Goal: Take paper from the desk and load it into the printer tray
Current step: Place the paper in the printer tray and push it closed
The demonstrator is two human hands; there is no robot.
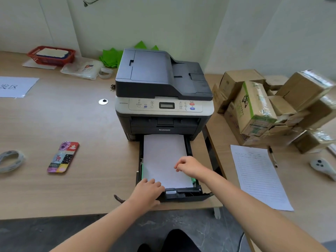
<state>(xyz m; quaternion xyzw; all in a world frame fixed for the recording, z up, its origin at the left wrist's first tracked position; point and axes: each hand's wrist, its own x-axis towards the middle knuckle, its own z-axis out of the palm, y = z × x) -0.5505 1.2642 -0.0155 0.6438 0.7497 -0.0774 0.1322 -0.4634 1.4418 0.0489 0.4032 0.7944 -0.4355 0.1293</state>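
A dark grey printer (161, 84) stands on the wooden desk (72, 124). Its black paper tray (183, 195) is pulled out toward me, and a white stack of paper (161, 153) lies flat inside it. My left hand (147, 191) rests on the tray's front left corner, fingers lying on the near edge of the paper. My right hand (189, 166) hovers over the right side of the stack with fingers curled, its fingertips near the sheet; I cannot tell if they pinch it.
A phone in a colourful case (62, 157) and a tape roll (11, 160) lie at the left. A lined form (258, 175), a pen (272, 157), a white controller (321, 166) and stacked cardboard boxes (269, 106) occupy the right desk. A red basket (51, 55) sits far left.
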